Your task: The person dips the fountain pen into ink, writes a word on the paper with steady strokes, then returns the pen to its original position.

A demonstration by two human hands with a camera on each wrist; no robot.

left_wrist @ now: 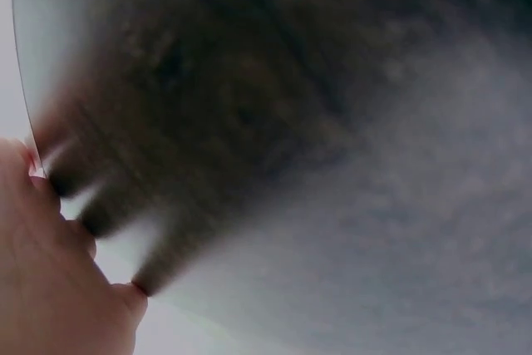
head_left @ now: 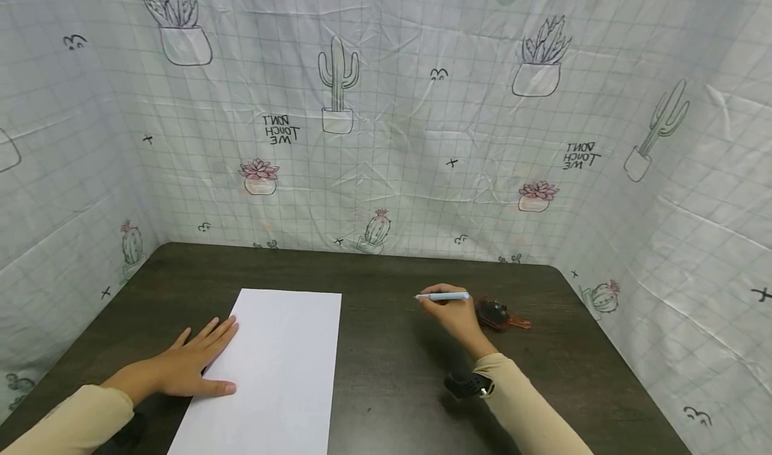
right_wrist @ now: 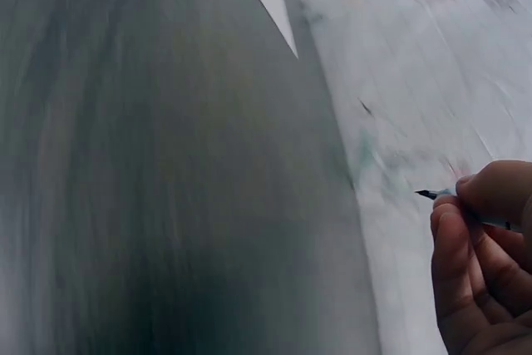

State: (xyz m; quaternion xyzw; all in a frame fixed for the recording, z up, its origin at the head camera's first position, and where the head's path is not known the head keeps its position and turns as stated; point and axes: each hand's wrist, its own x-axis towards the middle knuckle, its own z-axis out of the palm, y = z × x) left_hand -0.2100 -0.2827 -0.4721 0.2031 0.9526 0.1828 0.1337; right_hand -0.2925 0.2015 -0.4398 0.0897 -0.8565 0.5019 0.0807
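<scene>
A large white sheet of paper (head_left: 277, 368) lies on the dark table, left of the middle. My left hand (head_left: 196, 364) rests with spread fingers on the paper's left edge, the thumb lying over the sheet. In the left wrist view that hand (left_wrist: 58, 263) shows at the lower left against a blurred, dark surface. To the right of the paper, my right hand (head_left: 455, 314) pinches a slim pale-blue pen (head_left: 447, 296) between thumb and fingers. Its dark pointed tip faces left, away from the palm, and shows in the right wrist view beside the fingers (right_wrist: 450, 243).
Just right of my right hand lies a small reddish-brown object with a dark round part and a short handle (head_left: 496, 314). A black watch strap (head_left: 467, 384) is at my right wrist. Patterned white cloth (head_left: 398, 140) encloses the table (head_left: 386, 368) at the back and sides.
</scene>
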